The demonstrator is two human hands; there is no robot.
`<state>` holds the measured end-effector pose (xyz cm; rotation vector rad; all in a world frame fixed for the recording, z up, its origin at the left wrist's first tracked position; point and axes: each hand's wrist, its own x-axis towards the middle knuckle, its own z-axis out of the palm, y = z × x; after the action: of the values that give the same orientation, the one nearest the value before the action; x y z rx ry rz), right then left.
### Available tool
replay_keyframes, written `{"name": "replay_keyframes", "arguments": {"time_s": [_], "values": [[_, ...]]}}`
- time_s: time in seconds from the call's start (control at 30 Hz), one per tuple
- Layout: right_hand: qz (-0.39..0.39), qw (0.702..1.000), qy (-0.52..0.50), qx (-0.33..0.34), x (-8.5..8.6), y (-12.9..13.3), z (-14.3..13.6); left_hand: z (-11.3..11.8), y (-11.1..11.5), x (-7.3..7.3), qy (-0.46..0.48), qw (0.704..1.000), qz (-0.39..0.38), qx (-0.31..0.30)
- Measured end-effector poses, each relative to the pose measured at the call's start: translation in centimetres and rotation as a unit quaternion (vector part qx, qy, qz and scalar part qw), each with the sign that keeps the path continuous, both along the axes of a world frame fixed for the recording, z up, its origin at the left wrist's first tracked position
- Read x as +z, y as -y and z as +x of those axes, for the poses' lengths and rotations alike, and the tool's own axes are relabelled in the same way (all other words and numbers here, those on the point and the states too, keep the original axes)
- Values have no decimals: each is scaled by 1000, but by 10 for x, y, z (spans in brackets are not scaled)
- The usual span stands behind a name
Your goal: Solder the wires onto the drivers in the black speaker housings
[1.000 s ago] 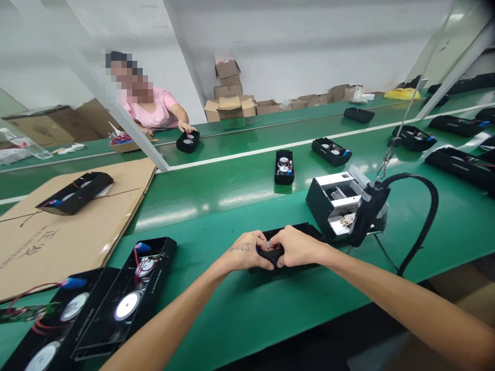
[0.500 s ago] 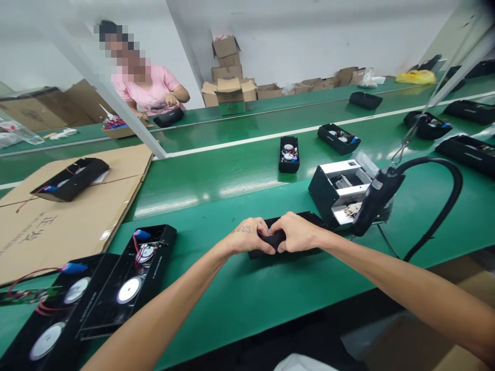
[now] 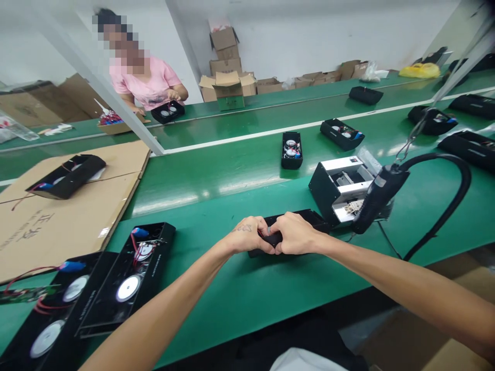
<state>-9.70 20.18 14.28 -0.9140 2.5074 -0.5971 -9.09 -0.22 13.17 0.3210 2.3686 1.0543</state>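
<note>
A black speaker housing (image 3: pixel 309 219) lies on the green bench in front of me. My left hand (image 3: pixel 249 234) grips its near wall at the left part, thumb outside and fingers reaching inside. Close beside it, thumbs nearly touching, my right hand (image 3: pixel 296 234) pinches the same wall with its fingers bent into the housing. What the fingertips touch inside is hidden. Two open housings with round speakers stand at the left, one nearer (image 3: pixel 46 337) and one behind it (image 3: pixel 157 263).
Right of my hands are a black-and-white machine (image 3: pixel 340 188) and a hanging black screwdriver (image 3: pixel 381 198) with a curved cable. Cardboard (image 3: pixel 77 216) carries another housing at left. More housings (image 3: pixel 292 150) sit on the conveyor. Across it, a person in pink (image 3: pixel 154 85) works.
The person opposite has tilted their housing, so its round speakers now show. My right fingers have shifted slightly on the housing; my left hand is nearly unmoved. The view has shifted a little.
</note>
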Motion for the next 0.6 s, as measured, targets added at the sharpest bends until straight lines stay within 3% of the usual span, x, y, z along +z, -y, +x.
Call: {"name": "replay_keyframes", "arguments": {"time_s": [0.1, 0.2, 0.27, 0.33, 0.43, 0.5, 0.6], "values": [[-1, 999, -38, 3, -4, -2, 13, 17, -3, 1, -45, 999, -16, 7], [-4, 996, -91, -6, -15, -6, 37, 51, -10, -5, -125, 990, -42, 49], [-6, 992, -122, -16, -28, -9, 53, 76, -17, -18, -199, 975, -62, 84], [-30, 988, -154, -9, -46, -11, 65, 96, -24, -35, -343, 935, -56, 66], [-76, 978, -192, 11, -66, -12, 76, 111, -32, -57, -427, 900, -67, 55], [-88, 975, -202, 24, -68, -14, 80, 110, -34, -66, -443, 893, -69, 46], [-156, 969, -188, 22, -51, -27, 87, 105, -33, -71, -455, 888, -53, 44]]}}
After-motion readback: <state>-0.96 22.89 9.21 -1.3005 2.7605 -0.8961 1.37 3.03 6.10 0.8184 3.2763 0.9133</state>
